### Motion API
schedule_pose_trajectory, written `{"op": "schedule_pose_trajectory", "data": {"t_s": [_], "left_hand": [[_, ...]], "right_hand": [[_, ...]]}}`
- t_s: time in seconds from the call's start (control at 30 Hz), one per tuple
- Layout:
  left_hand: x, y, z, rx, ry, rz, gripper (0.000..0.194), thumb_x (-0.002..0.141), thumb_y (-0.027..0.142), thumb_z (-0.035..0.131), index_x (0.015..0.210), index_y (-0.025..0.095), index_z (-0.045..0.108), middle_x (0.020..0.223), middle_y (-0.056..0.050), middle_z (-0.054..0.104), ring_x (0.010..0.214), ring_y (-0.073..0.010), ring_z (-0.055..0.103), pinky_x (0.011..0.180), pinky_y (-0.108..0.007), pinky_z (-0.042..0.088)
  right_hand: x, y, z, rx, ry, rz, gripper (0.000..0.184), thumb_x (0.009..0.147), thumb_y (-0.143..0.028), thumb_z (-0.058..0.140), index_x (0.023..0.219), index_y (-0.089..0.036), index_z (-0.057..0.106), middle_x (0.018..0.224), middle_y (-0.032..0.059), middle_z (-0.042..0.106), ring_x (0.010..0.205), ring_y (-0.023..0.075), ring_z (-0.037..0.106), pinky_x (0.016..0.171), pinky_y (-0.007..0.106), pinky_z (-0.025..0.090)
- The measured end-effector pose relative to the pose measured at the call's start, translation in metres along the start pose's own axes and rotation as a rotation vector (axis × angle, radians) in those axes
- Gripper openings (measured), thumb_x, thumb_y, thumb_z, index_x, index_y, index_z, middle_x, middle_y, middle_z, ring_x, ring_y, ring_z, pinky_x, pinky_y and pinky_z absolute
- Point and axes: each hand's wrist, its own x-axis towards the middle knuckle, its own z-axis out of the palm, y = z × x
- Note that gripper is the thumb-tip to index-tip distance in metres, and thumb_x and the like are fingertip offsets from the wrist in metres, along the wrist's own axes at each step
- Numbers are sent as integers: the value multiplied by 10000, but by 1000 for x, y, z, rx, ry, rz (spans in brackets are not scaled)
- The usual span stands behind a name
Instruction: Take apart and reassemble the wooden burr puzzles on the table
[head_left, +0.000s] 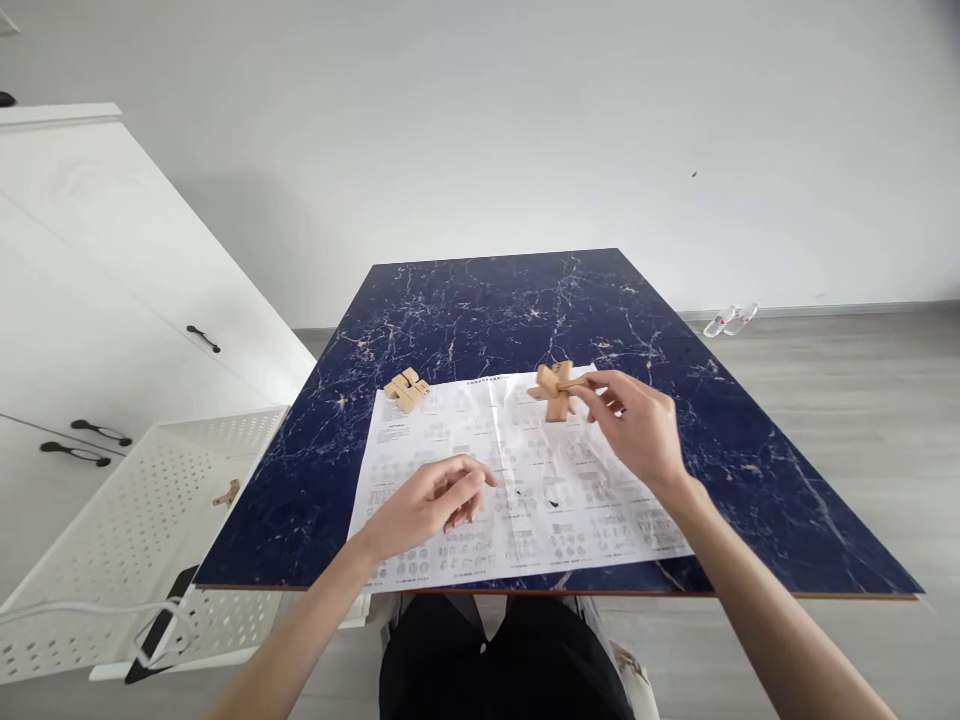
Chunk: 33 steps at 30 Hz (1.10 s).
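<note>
My right hand (636,418) pinches one arm of a wooden interlocking puzzle (556,394) between thumb and fingers. This puzzle has several light wooden pieces crossing like a star, and it is over the upper right of a printed instruction sheet (435,505). Loosely bent over the sheet's lower left part, my left hand (442,497) holds nothing, its index finger reaching out. A second, blockier wooden puzzle (407,389) rests at the sheet's top left corner. Whether the star-shaped puzzle touches the sheet is hard to tell.
The dark blue marbled table (480,310) stands before me, its near edge at my lap. To the left, a white perforated basket (112,530) holds a small wooden piece (226,493) beside a white cabinet (142,290). Clear slippers (731,320) are on the floor at right.
</note>
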Motion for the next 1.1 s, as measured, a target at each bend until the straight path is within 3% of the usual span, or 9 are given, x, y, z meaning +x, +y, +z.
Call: {"op": "schedule_pose_trajectory", "data": {"t_s": [0.13,0.23,0.6,0.73,0.87,1.0,1.1], "left_hand": [[-4,-9,-16,79,206,-16,427,1079,612,547,1070,209,689,736,24,547,617,-130,451,585,-274,374],[-5,-15,-24,114,353,-13,442,1077,630,536,1051,211,674,709,38,518,594,-126,427,595,-277,364],[-5,-30,-39,284,592,34,387,1084,580,545,1085,215,674,694,30,533,626,-157,497,622,-284,401],[-1,-28,-41,459,746,74,332,1088,526,536,1063,225,675,790,0,602,720,-181,563,683,-297,447],[11,-31,-54,777,957,219,247,1056,455,576,1139,230,636,1045,-68,655,910,-232,605,880,-377,521],[32,-42,-76,980,1004,266,479,983,476,679,1348,207,524,1374,-179,582,1320,-363,543,1126,-541,473],[51,-50,-92,1030,951,210,688,931,517,746,1454,198,434,1491,-215,529,1438,-407,491,1209,-610,394]], "right_hand": [[12,42,-9,-136,44,158,354,1049,-528,628,988,-213,778,828,48,827,611,197,745,657,312,522],[17,60,-14,-179,53,259,367,1030,-544,640,964,-213,782,752,39,813,624,221,769,665,313,498],[13,78,-23,-337,-7,451,344,1010,-570,652,979,-247,766,701,34,812,714,296,797,654,344,446],[8,70,-35,-332,4,448,403,1003,-616,645,1085,-236,747,869,70,855,763,320,808,672,384,492],[-15,43,-51,-225,93,413,481,1005,-645,624,1209,-216,705,1024,115,850,738,297,803,701,411,580],[-54,8,-56,-52,-65,436,393,1006,-585,672,1187,-239,721,814,57,807,654,245,780,558,313,574],[-80,-14,-49,82,-176,476,350,1023,-569,659,1163,-254,722,858,56,810,641,216,767,408,249,487]]}}
